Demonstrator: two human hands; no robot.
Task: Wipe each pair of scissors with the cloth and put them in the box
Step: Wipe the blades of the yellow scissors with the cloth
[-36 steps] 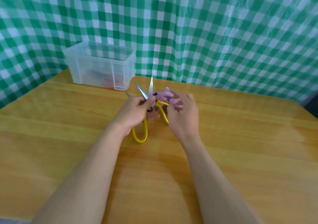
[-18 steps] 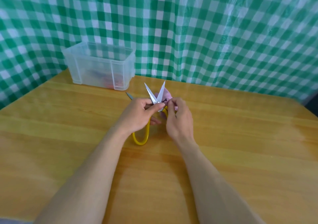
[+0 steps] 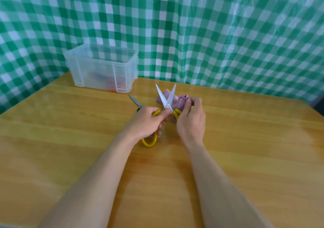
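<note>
Scissors status: I see one pair of yellow-handled scissors with bright steel blades at the centre of the view, over the wooden desk. The blades stand spread in a V, with both tips pointing toward 12 o'clock.

Left hand: the grip is clamped on the handle at 7 o'clock of the pivot. The fingers curl round the yellow loop, and the thumb tip lies just below the pivot screw. The bottom of that loop shows below the hand at 6 o'clock. I cannot tell whether it touches the desk.

Right hand: the grip is closed on the crumpled purple cloth, with the fingertips pinching it at 3 o'clock of the pivot. The cloth bunches behind the blades and shows between them. The second yellow handle runs under this hand. I cannot tell whether the hand holds it too.

Clear plastic box: it stands open-topped at 10 o'clock of the hands, at the far edge of the desk. Red and dark shapes show through its wall, too blurred to identify.

A second pair, grey-bladed scissors, lies flat on the desk between the left hand and the box, with its handles hidden behind the hand.

A green-and-white checked sheet hangs behind the desk.
</note>
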